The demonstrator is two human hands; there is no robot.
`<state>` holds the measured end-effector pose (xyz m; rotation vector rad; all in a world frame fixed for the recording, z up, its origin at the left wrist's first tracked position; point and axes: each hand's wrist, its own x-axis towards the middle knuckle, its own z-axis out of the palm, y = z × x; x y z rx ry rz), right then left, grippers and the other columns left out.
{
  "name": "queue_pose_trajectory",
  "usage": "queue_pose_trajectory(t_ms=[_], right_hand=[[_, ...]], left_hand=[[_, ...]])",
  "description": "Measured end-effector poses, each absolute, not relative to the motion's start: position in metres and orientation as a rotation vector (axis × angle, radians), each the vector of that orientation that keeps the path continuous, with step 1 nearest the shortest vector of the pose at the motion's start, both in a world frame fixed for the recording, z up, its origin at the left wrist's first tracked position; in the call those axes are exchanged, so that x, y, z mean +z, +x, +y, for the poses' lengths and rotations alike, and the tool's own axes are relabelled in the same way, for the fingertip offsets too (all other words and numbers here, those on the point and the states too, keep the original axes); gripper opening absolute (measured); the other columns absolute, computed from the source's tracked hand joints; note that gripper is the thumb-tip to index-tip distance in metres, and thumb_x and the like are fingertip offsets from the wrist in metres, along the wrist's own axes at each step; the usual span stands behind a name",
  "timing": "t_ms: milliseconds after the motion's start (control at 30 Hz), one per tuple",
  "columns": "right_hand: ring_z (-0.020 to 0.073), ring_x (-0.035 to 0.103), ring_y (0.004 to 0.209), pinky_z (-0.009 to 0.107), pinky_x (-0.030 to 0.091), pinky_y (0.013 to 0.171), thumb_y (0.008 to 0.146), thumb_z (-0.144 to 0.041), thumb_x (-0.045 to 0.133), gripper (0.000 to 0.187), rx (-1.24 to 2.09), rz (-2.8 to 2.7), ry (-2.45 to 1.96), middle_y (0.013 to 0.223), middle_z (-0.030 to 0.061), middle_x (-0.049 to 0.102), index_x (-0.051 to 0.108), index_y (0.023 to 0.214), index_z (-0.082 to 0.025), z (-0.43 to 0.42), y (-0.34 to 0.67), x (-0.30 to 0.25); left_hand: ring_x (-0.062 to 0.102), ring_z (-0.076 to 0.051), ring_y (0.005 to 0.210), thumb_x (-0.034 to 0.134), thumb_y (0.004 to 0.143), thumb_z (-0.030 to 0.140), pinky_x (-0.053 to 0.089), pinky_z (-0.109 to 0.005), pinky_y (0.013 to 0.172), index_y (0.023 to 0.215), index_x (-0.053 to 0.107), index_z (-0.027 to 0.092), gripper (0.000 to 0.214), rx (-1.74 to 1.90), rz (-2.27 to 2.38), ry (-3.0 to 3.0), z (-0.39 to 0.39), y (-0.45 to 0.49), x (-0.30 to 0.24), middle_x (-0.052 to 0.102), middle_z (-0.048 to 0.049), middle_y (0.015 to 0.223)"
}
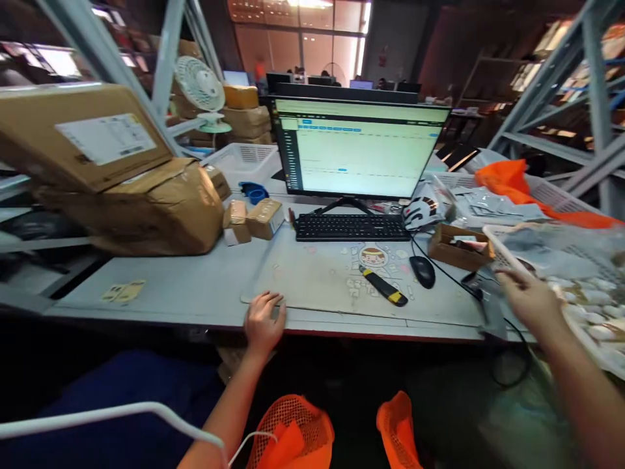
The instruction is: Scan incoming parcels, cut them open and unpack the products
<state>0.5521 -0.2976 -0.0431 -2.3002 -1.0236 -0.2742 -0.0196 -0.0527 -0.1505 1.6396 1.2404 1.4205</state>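
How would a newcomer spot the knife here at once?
Find the monitor, then the keyboard in front of it. Nearer, on the pale mat, left of the mouse, lies the knife. Unlike the black mouse and keyboard, it has yellow patches.

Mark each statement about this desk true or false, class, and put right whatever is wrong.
1. The left hand rests at the front edge of the desk. True.
2. The knife lies on the mat, left of the mouse. True.
3. The left hand grips the knife. False: the knife lies apart from both hands.
4. The keyboard sits in front of the monitor. True.
5. The monitor's screen is dark. False: it is lit.
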Motion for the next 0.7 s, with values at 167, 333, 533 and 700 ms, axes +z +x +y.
queue_pose_trajectory(t_ms=[167,333,533,700], right_hand=[[0.0388,0.054,0.145,0.053,0.042,0.123,0.092,-0.046,0.055,0.061,-0.238,-1.310,-2.284,0.150,0.0251,0.062,0.068,0.138,-0.008,-0.196,0.506,-0.116],[0.0377,0.056,0.140,0.051,0.046,0.119,0.096,-0.049,0.051,0.066,-0.282,-1.279,-2.308,0.150,0.0260,0.060,0.064,0.145,-0.007,-0.162,0.495,-0.137],[0.0411,0.060,0.132,0.054,0.051,0.110,0.098,-0.049,0.049,0.064,-0.456,-1.398,-2.249,0.151,0.0277,0.057,0.066,0.143,-0.007,-0.154,0.479,-0.154],[0.0392,0.062,0.128,0.054,0.052,0.110,0.098,-0.042,0.048,0.056,-0.519,-1.448,-2.204,0.142,0.0255,0.063,0.069,0.137,-0.009,-0.151,0.483,-0.166]], left_hand=[[0.064,-0.041,0.124,0.076,0.080,0.038,0.041,-0.058,0.119,0.091,0.081,0.025,0.018,1.391,1.271,1.889,-0.057,-0.025,-0.157,0.078,-0.0140,0.106],[0.067,-0.040,0.119,0.068,0.088,0.039,0.048,-0.055,0.109,0.094,0.080,0.025,0.020,1.344,1.312,2.035,-0.057,-0.027,-0.158,0.078,-0.0139,0.105],[0.070,-0.038,0.115,0.061,0.094,0.037,0.052,-0.051,0.101,0.096,0.080,0.023,0.024,1.321,1.375,2.183,-0.057,-0.026,-0.162,0.079,-0.0137,0.104],[0.071,-0.034,0.111,0.059,0.096,0.033,0.054,-0.048,0.096,0.098,0.079,0.023,0.023,1.337,1.403,2.288,-0.057,-0.026,-0.165,0.080,-0.0111,0.104]])
